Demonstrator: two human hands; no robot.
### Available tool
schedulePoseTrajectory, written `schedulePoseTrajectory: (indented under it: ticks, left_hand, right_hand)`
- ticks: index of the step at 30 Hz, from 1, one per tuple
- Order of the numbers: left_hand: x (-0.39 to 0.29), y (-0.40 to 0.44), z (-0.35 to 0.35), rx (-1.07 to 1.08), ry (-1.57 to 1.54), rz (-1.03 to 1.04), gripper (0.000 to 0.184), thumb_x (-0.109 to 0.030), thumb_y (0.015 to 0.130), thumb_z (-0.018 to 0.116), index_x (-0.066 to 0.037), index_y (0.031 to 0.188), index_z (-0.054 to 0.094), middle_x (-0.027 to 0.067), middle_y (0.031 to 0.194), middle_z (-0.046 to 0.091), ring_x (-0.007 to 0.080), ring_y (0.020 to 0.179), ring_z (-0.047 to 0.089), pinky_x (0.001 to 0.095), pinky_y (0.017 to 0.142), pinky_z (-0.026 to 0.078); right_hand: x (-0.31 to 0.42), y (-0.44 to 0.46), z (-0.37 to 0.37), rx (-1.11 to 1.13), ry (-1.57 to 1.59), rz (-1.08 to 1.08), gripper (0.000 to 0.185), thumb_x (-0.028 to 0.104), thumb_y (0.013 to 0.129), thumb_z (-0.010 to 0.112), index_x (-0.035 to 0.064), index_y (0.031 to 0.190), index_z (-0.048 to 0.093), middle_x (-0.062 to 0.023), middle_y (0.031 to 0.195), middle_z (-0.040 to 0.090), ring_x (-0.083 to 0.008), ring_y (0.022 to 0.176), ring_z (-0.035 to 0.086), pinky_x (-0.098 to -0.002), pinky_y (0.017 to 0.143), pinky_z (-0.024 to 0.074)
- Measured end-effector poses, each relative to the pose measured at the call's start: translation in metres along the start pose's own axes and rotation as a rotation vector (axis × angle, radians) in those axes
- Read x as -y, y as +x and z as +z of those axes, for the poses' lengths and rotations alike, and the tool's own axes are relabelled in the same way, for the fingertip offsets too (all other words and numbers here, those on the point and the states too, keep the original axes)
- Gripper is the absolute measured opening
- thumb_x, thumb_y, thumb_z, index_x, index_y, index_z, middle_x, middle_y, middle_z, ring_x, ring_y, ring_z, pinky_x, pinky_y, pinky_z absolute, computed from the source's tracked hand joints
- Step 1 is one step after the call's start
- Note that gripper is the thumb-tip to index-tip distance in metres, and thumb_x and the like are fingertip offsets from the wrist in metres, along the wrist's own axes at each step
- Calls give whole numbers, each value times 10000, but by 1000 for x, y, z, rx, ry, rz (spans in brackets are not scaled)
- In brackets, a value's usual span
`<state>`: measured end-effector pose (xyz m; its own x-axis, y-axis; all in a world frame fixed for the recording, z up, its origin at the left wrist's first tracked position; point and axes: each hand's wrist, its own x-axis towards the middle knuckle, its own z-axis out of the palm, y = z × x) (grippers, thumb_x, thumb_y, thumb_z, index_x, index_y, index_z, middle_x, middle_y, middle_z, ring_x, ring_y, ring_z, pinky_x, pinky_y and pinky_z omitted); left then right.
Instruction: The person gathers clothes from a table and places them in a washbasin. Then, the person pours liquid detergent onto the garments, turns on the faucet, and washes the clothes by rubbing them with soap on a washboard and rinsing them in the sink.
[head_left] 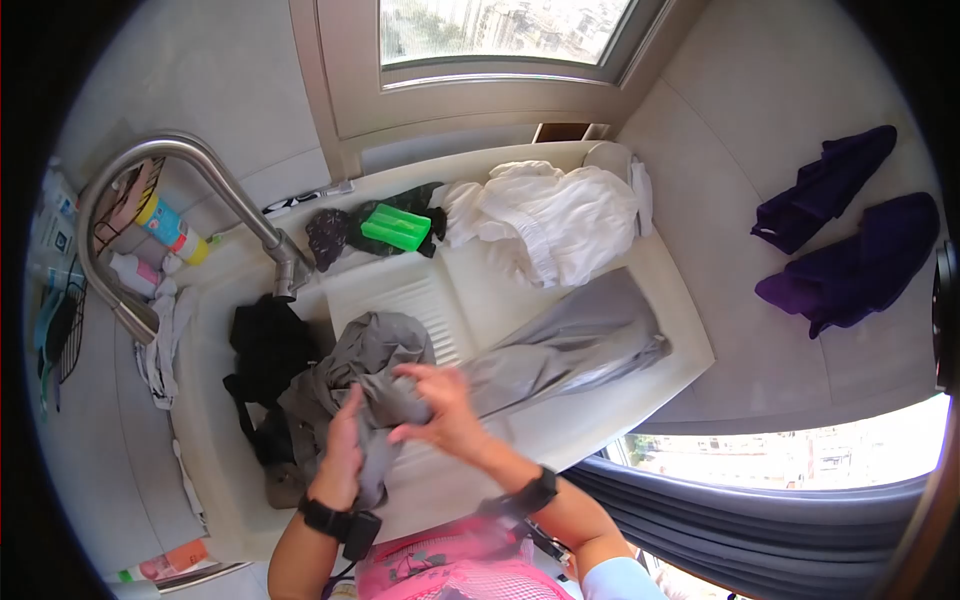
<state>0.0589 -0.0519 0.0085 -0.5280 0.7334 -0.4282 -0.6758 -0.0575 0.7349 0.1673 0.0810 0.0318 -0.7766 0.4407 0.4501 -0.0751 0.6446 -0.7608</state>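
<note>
A grey garment (570, 340) stretches from the sink basin across the right side of the white sink, bunched up under my hands. My left hand (345, 440) is at the bunched part, edge-on, and what its fingers do is hard to make out. To its right, my right hand (438, 408) is over the same cloth with thumb and fingers apart, slightly blurred. Beneath the hands lies a ribbed washboard surface (445, 325), partly covered by the cloth. Black cloth (268, 345) lies in the basin at the left.
A green soap bar (396, 228) rests on dark cloth at the back rim, beside white clothes (565, 215). A curved metal faucet (225, 185) stands at the left, near bottles (170, 228). Purple cloths (850, 255) lie at the right.
</note>
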Motion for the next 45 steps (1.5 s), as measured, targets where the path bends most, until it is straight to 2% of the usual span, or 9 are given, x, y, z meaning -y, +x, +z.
schedulePoseTrajectory:
  ticks: [6, 11, 16, 19, 23, 29, 34, 41, 45]
  left_hand:
    - [12, 15, -3, -197, 59, -134, 295, -229, 880, 414, -19, 1036, 550, 69, 971, 587, 194, 913, 564, 305, 848, 427]
    - [25, 33, -44, 204, -203, -10, 308, -270, 894, 425, -18, 1017, 554, 72, 959, 570, 162, 871, 552, 310, 829, 439]
    - [-24, -21, -13, -55, 108, -235, 348, -254, 852, 499, 3, 1085, 527, 95, 1028, 553, 162, 957, 522, 286, 902, 375]
    - [-26, -22, -18, 248, 840, 296, 384, -197, 775, 598, 6, 1092, 521, 102, 1021, 561, 174, 953, 530, 289, 882, 392]
    - [-70, -40, -18, 235, 440, -16, 443, -69, 651, 608, 7, 1080, 531, 110, 983, 584, 225, 991, 532, 321, 891, 398]
    - [-77, -32, -27, 126, -543, 82, 588, -493, 759, 541, 14, 1056, 538, 161, 1072, 556, 284, 1084, 480, 443, 951, 351]
    - [16, 8, -30, -192, -17, -160, 321, -330, 821, 565, -45, 968, 574, 56, 945, 582, 164, 905, 549, 286, 802, 441]
    - [17, -7, -35, -85, 47, -313, 341, -250, 837, 549, -29, 1093, 506, 65, 1017, 554, 128, 923, 523, 255, 802, 415]
    - [-9, 11, -75, 84, 626, -121, 483, -250, 809, 587, 23, 1184, 451, 145, 1120, 537, 174, 974, 530, 271, 860, 396]
  right_hand:
    - [8, 10, 73, -248, 253, -75, 195, 75, 706, 626, 45, 624, 452, -132, 658, 459, -311, 654, 459, -387, 636, 366]
    - [9, 15, 74, -258, 138, 19, 197, 97, 721, 615, 33, 633, 450, -121, 641, 426, -300, 662, 425, -378, 622, 347]
    - [6, 19, 71, -149, 48, 65, 216, 152, 758, 594, 18, 656, 458, -93, 651, 428, -285, 694, 422, -378, 673, 345]
    - [20, 27, 44, -93, 53, 100, 220, 210, 796, 571, 16, 718, 502, -109, 755, 498, -287, 789, 454, -369, 754, 360]
    - [53, 26, 36, 7, 220, -23, 258, 285, 796, 580, 36, 743, 539, -122, 810, 563, -285, 849, 499, -373, 860, 328]
    - [-62, -9, -18, 234, -216, 345, 316, 348, 746, 636, 35, 767, 607, -89, 827, 609, -269, 847, 555, -346, 836, 395]
    - [29, -9, 52, 55, 491, 232, 191, 136, 738, 669, -5, 815, 565, -106, 1045, 578, -253, 1012, 521, -329, 879, 384]
    - [4, 2, 70, 17, -116, 109, 203, 116, 772, 606, 35, 690, 439, -152, 639, 452, -348, 610, 467, -421, 512, 372]
    - [-12, 11, 38, 146, -439, 154, 268, 113, 690, 637, 43, 922, 523, -193, 905, 502, -365, 861, 473, -430, 735, 408]
